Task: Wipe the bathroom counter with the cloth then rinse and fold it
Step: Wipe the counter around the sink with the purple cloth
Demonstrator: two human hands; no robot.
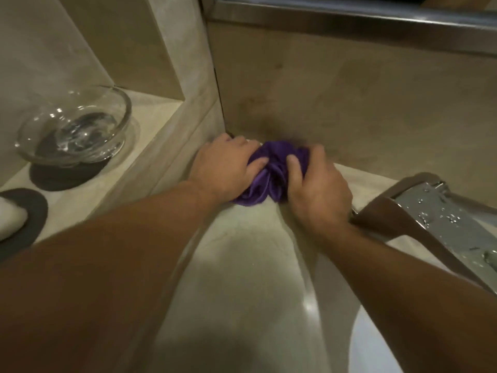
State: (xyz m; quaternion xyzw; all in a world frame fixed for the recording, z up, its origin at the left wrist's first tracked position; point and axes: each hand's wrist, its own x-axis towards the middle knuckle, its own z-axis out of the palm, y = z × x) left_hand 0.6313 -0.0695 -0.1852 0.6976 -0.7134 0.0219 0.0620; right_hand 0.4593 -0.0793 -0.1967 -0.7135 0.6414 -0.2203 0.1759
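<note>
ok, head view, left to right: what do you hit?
White object on a dark mat → glass bowl → left hand → purple cloth → right hand → chrome faucet.

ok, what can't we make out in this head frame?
- Cloth: bunched between left hand and right hand; size and wetness unreadable.
- Counter back corner: hidden under cloth and hands.
- Faucet: cut off by the right edge.
- White object on dark mat: cut off at left.
</note>
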